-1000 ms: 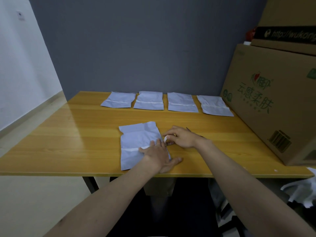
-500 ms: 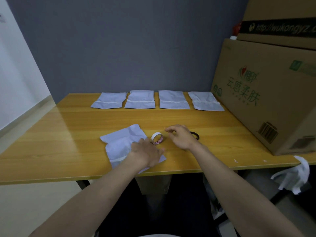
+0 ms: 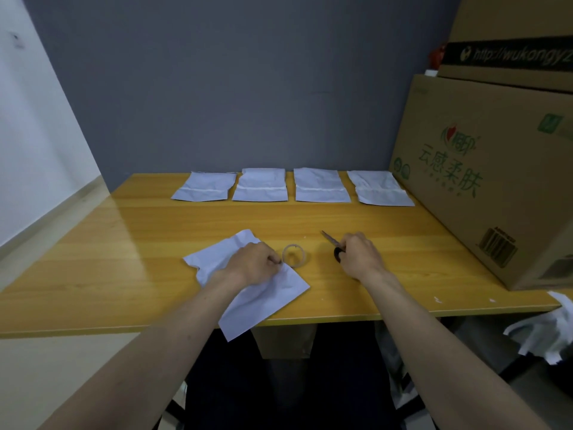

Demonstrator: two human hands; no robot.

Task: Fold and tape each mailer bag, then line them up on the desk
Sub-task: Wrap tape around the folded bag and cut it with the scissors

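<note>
We read green Chinese characters, 云感柔肤, on the side of the large cardboard box (image 3: pixel 483 181) that stood on the desk, under a red-and-green logo too small for us to make out. A barcode sat lower on that side. The upper box (image 3: pixel 511 54) carried a dark band with "http://wukongy", cut off at the frame's edge.
</note>
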